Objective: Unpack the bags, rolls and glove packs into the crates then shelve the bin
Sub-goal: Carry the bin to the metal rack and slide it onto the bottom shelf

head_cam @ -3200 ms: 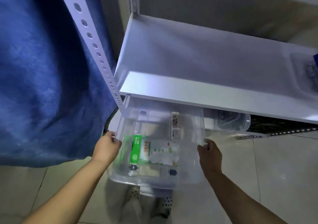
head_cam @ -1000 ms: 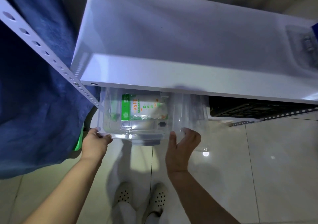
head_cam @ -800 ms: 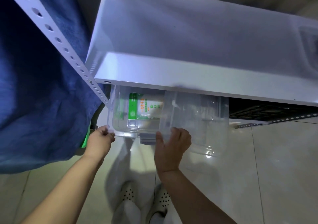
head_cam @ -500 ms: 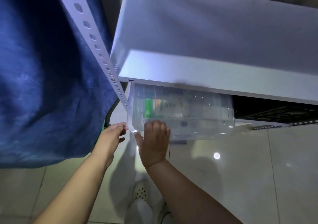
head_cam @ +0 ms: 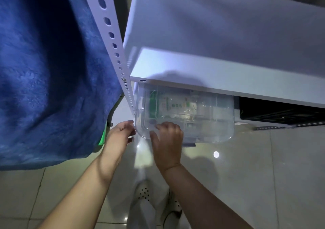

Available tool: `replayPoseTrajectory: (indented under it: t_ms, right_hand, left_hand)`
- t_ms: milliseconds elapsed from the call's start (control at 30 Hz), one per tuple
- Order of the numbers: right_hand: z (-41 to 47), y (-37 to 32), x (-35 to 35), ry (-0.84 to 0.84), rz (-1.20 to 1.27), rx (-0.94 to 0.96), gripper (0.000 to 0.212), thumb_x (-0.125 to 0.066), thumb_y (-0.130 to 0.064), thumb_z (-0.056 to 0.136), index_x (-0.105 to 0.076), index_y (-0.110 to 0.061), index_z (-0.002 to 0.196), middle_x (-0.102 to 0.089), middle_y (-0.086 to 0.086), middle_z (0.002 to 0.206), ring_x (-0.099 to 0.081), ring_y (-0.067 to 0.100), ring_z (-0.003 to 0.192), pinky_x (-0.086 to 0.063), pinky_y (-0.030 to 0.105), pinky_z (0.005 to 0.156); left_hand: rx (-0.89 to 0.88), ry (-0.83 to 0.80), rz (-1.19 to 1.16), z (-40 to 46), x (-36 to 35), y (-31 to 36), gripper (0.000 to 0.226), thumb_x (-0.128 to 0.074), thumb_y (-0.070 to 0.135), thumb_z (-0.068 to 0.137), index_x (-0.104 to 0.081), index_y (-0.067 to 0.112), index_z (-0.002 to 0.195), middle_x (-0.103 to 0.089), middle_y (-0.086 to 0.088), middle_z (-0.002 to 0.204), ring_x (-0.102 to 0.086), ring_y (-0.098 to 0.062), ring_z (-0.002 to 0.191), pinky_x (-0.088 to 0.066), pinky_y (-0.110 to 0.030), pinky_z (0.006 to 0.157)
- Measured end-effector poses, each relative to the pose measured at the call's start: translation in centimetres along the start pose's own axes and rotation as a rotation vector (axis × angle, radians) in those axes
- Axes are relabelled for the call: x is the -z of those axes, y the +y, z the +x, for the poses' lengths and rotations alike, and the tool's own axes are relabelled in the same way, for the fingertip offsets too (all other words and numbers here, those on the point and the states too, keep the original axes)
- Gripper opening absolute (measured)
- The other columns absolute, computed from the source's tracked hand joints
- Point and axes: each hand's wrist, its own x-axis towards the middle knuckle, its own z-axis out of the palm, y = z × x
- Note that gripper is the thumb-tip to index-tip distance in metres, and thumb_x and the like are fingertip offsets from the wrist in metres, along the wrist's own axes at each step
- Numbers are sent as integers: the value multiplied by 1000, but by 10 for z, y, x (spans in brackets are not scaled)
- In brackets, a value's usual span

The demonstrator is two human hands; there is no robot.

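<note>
Shelving the clear bin [head_cam: 207, 121] looks nearly done: it sits mostly under the white shelf [head_cam: 211, 80], the right hand [head_cam: 167, 139] pressed open-palmed on its front, the left hand [head_cam: 121, 133] loosely curled touching its corner, so a final level push remains.

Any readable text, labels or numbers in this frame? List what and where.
None legible.
Green-and-white pack inside the clear bin: has printed marks and small green icons, too blurred to read.
White shelf, post, blue cloth: no text visible.
</note>
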Motion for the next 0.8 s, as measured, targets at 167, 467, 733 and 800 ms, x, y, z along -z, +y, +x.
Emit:
replayPoseTrajectory:
  t_ms: [167, 467, 733, 800]
  right_hand:
    - [0, 80, 48, 449, 38, -701, 40, -67, -14, 78, -55, -10, 116, -51, 14, 122, -40, 31, 115, -32, 48, 95]
    - [31, 118, 78, 581, 989, -1126, 23, -41, -2, 88, -44, -14, 68, -43, 1, 64, -39, 12, 55, -35, 19, 50]
    - [87, 136, 88, 475, 1379, -1159, 22, -53, 14, 73, -55, -7, 66, -55, 5, 57, -51, 17, 52, -47, 23, 54]
    - [94, 142, 83, 458, 1442, -1153, 20, -58, 12, 75, -58, -7, 69, -59, 4, 55, -56, 16, 52, -52, 23, 56]
  left_hand:
    - [70, -12, -21, 2, -29, 2, 18, -52, 7, 90, -54, 8, 71, -54, -9, 67, -55, -22, 65, -54, -24, 54]
    - [174, 92, -312, -7, -60, 12, 28, -53, 19, 91, -54, -1, 70, -61, -4, 42, -64, -20, 46, -57, -28, 51]
    - [83, -7, -444, 20, -82, 41, 14, -56, -4, 86, -56, 0, 72, -61, -12, 64, -64, -18, 58, -57, -27, 74]
    - [48, 15, -443, 28, -89, 41, 14, -57, -6, 85, -56, 0, 72, -58, -12, 70, -61, -19, 63, -57, -25, 75]
